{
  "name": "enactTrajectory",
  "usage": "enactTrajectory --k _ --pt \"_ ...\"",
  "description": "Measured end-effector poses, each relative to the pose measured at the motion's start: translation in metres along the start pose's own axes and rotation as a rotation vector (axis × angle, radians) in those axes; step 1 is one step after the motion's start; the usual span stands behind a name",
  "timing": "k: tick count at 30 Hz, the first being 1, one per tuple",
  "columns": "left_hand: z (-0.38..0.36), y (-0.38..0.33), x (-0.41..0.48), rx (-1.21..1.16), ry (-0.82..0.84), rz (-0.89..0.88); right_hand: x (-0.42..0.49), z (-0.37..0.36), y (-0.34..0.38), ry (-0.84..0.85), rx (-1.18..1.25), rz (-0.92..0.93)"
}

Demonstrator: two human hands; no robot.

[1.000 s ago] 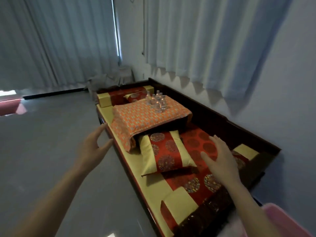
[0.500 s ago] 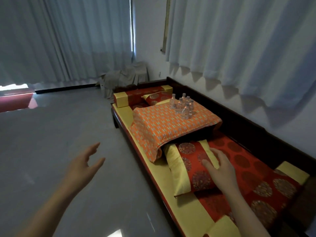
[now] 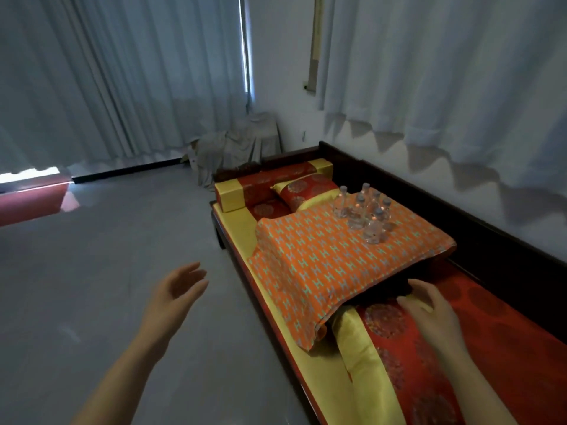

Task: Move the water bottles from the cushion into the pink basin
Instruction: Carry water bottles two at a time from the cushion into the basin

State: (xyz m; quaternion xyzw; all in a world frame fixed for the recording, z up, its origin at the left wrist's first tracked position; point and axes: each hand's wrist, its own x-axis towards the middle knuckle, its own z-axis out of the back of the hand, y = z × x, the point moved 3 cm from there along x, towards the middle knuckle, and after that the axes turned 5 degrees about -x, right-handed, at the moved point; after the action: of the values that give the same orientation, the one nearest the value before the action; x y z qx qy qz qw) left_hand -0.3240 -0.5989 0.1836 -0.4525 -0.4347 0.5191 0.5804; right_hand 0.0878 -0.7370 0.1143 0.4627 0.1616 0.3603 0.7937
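Observation:
Several clear water bottles (image 3: pixel 365 211) stand upright in a cluster on the far right part of an orange patterned cushion (image 3: pixel 331 259), which lies on a long wooden bench. My left hand (image 3: pixel 176 291) hovers open over the floor, left of the bench and well short of the bottles. My right hand (image 3: pixel 428 308) is open with fingers spread, above a red and yellow pillow (image 3: pixel 383 348) just in front of the cushion's near edge. Both hands hold nothing. The pink basin is out of view.
The dark wooden bench (image 3: pixel 491 240) runs along the right wall under white curtains. More red and yellow pillows (image 3: pixel 294 191) lie at its far end. A grey draped heap (image 3: pixel 239 145) sits in the corner. Grey floor (image 3: pixel 107 256) spreads to the left.
The view has moved forward along the bench, so the cushion and bottles are closer. The pink basin at the lower right has dropped out of view. Both hands stay open.

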Motion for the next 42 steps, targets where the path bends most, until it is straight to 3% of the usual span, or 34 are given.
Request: enactTrajectory --k 9,22,30,42 --pt "-0.05 0.014 0.152 -0.08 0.098 0.076 0.111 -0.074 0.027 0.077 0.023 -0.055" --pt "-0.153 0.044 0.458 0.003 0.497 0.008 0.238 -0.162 0.03 -0.224 -0.018 -0.283" --pt "-0.269 0.056 0.543 -0.008 0.74 0.076 0.281 -0.176 0.011 -0.398 -0.022 -0.42" --pt "-0.457 0.075 0.627 0.02 0.974 0.058 0.389 -0.186 -0.073 -0.485 0.081 -0.633"
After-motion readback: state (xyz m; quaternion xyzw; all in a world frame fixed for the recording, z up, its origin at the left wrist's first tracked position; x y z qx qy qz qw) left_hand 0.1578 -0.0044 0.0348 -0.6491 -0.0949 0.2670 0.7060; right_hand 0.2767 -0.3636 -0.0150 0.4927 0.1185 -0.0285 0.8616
